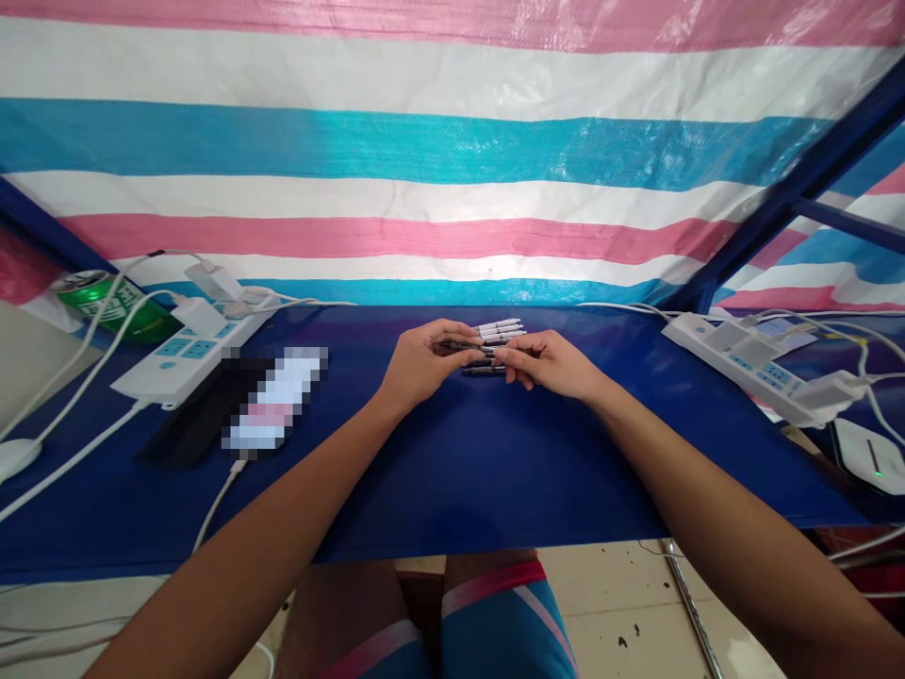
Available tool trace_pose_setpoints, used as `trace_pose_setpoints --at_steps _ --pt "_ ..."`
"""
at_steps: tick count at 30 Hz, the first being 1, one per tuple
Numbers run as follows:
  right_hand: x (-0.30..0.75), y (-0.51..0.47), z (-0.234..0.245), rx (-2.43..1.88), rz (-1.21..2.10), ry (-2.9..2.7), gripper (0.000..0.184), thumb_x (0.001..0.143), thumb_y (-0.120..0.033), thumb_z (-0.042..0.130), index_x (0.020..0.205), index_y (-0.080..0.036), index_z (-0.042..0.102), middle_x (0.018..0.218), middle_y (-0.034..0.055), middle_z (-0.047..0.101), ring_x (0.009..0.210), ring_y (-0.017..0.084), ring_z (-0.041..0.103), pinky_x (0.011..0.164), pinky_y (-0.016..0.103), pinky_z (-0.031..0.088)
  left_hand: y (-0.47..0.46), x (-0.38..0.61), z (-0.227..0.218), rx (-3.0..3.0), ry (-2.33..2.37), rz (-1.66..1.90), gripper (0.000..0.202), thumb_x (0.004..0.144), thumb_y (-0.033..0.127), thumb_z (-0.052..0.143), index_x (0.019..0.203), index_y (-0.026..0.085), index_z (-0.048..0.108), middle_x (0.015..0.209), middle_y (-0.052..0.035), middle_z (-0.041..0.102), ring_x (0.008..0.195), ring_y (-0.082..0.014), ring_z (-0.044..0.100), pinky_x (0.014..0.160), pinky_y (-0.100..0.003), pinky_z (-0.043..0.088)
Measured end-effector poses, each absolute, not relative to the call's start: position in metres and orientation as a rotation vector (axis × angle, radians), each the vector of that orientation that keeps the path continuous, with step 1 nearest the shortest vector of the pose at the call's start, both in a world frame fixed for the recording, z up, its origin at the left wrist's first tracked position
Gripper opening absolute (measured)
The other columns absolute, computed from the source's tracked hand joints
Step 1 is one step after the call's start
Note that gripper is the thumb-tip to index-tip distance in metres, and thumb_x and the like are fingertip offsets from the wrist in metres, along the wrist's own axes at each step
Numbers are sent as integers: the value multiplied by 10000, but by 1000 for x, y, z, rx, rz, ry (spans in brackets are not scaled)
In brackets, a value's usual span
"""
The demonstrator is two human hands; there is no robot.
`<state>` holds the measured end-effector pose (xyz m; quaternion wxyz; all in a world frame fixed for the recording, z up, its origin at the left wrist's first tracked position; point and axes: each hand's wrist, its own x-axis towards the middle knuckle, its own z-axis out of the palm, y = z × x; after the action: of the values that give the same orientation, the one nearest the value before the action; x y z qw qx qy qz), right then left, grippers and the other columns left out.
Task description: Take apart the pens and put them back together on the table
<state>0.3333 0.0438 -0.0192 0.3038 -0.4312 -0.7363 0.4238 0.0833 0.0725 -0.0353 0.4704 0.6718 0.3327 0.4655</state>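
Observation:
Both of my hands meet over the middle of the blue table, near its back edge. My left hand has its thumb and fingers closed around one end of a dark pen. At the other end, my right hand pinches the same pen between thumb and fingers. Just behind the fingers lie several white pens side by side, their left ends hidden by my left hand. Below the held pen, another dark pen rests on the table, partly covered by my right fingers.
On the left stand a white power strip with chargers, a green can and a pixelated phone on a cable. To the right are another power strip and a white device. Striped sheeting hangs behind.

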Motion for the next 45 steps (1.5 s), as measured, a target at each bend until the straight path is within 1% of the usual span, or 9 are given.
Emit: trace_pose_setpoints --at_steps 4,8,15,23,28,34,37,40,45 --pt "334 45 -20 -1133 1119 -1917 513 999 -669 597 836 -205 743 693 20 705 543 142 580 561 288 449 74 81 -35 1657 818 1086 523 779 455 918 1193 183 753 1152 -111 811 982 -254 795 897 -381 651" --pt "336 47 -22 -1128 1067 -1854 382 936 -588 729 946 -209 775 763 18 723 618 157 617 618 303 499 76 77 -34 1731 958 1051 408 939 564 742 1080 188 819 928 -65 812 781 -194 755 765 -325 625" --pt "339 51 -29 -1118 1047 -1766 384 863 -534 816 1106 -237 809 947 40 778 717 179 663 699 341 567 80 77 -37 1591 908 1107 407 765 497 924 1006 191 807 955 -67 821 878 -217 776 897 -387 638" --pt "338 45 -18 -1192 1025 -1886 535 959 -704 632 779 -215 754 742 54 737 642 194 646 621 322 522 79 78 -32 1601 861 1103 497 760 520 925 1112 193 799 1153 -99 810 1044 -254 770 984 -412 622" --pt "337 46 -18 -1144 990 -1896 439 941 -656 691 884 -229 774 777 28 730 688 195 649 668 322 523 77 77 -33 1661 913 961 493 952 641 694 1046 177 833 919 -88 815 781 -204 742 766 -350 622" --pt "338 46 -20 -1178 1029 -1910 527 973 -697 618 852 -209 775 766 47 737 675 192 655 651 315 522 78 78 -33 1626 829 1043 515 752 506 930 1137 190 799 1108 -96 817 1009 -248 773 936 -386 623" --pt "339 46 -20 -1168 1019 -1913 530 980 -694 609 840 -210 773 739 40 723 658 187 643 640 312 512 79 77 -33 1639 863 1027 503 871 574 814 1201 193 796 1085 -101 816 900 -218 767 821 -348 630" --pt "340 46 -20 -1132 985 -1906 444 953 -650 680 874 -223 777 793 30 734 689 187 642 668 319 518 79 75 -32 1681 896 958 456 953 600 711 1086 181 832 945 -90 815 752 -184 729 728 -322 608" --pt "340 46 -20 -1176 1041 -1903 477 957 -673 661 888 -221 797 753 36 730 658 187 647 637 315 512 76 76 -32 1689 881 998 379 832 520 865 1035 202 841 970 -74 825 873 -223 767 880 -386 629"
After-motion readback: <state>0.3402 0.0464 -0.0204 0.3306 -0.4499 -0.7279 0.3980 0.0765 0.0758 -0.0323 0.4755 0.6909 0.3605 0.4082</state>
